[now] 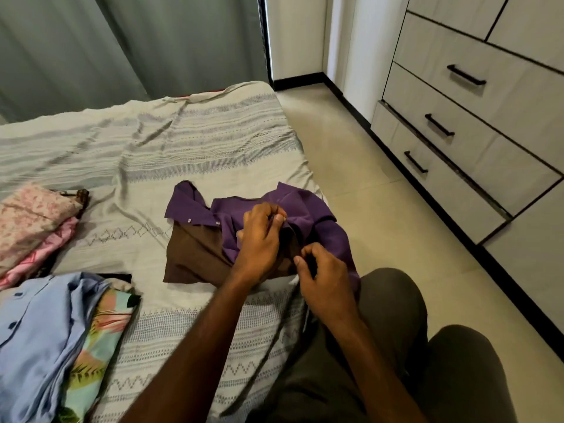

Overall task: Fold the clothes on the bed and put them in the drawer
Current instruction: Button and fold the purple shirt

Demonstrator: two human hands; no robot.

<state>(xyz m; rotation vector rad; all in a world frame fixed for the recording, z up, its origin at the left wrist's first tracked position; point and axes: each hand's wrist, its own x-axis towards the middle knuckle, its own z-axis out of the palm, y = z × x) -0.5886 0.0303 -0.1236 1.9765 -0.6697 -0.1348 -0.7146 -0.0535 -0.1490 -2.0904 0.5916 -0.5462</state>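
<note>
Head cam view: a purple shirt (pixel 308 215) is spread near the right edge of the bed (pixel 189 141), partly draped over a flat brown garment (pixel 198 254). The shirt's long axis runs roughly left to right across the mattress, with an open flap carrying two small pale buttons pointed toward the left and the bunched bulk trailing off toward the bed's edge on the right. The fabric looks thin and smooth, creased into soft folds; the brown piece underneath is matte and lies as a rough rectangle.

The left hand (pixel 259 242) is curled, and a fold of the purple cloth is pinched between thumb and fingertips near the shirt's middle. The right hand (pixel 326 276) is curled too, lower down at the shirt's near edge, but whether cloth is actually caught in its fingers can't really be told from here.

The bed is covered by a pale grey sheet with woven zigzag and dotted bands, pretty rumpled. At the left, a light blue buttoned shirt (pixel 39 337) is stacked on a tropical-print piece (pixel 97 352), and a pink floral pile (pixel 33 227) sits farther back. Along the right wall, pale drawers (pixel 476 123) with slim black bar handles are seen, all closed, above a light tiled floor (pixel 381 215).
</note>
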